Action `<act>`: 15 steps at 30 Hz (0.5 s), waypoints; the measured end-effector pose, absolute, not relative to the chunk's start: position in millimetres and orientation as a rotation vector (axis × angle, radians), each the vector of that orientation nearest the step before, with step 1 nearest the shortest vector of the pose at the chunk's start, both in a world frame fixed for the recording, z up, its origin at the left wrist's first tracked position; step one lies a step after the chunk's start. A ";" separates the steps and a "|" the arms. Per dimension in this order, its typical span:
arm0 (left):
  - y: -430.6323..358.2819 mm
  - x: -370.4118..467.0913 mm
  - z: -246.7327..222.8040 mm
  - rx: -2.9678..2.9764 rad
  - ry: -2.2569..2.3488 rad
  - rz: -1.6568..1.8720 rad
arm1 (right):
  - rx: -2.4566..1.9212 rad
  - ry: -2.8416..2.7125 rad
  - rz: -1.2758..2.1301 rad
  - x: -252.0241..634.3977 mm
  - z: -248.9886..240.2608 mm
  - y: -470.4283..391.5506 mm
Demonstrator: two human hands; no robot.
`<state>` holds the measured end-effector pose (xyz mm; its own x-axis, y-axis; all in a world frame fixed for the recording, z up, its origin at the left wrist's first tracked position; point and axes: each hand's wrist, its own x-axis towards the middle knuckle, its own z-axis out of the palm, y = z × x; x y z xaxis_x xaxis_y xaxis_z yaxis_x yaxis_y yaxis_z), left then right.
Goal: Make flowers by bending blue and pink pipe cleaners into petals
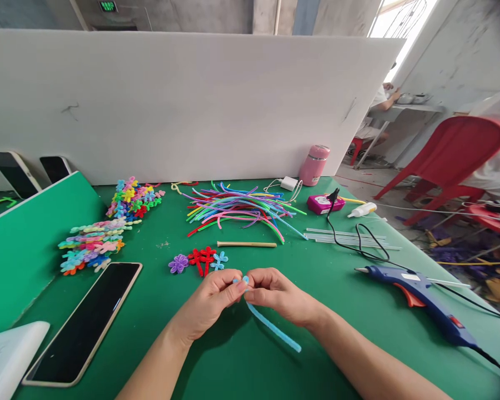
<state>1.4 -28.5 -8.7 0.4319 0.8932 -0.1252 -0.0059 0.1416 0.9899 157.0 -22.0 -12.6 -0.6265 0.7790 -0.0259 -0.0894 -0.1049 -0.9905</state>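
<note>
A light blue pipe cleaner is pinched between my two hands near the table's front middle. One end is bent into small loops at the fingertips; the rest slants down to the right. My left hand is closed on the looped end, thumb against forefinger. Closed beside it, my right hand grips the same piece. Just beyond the hands lie a purple pipe-cleaner flower, red bent shapes and a light blue one. The fingers partly hide the loops.
Behind are a wooden stick and a heap of coloured pipe cleaners. Finished flowers and a phone lie left. At right are a blue glue gun, its cord, glue sticks and a pink bottle. A white board stands behind.
</note>
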 end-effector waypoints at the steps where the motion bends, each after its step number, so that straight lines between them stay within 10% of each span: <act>1: -28.0 1.6 -10.4 1.239 0.917 0.804 | -0.793 -1.559 1.771 156.8 -13.1 -22.0; 15: -27.0 3.8 -10.1 1.343 1.053 0.838 | -0.995 -1.796 1.457 152.1 -16.5 -26.5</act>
<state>3.8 -27.0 -10.1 0.3364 0.9352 -0.1110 0.1011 0.0813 0.9915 152.1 -26.5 -16.5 -0.5281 0.8492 0.0025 0.1728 0.1103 -0.9788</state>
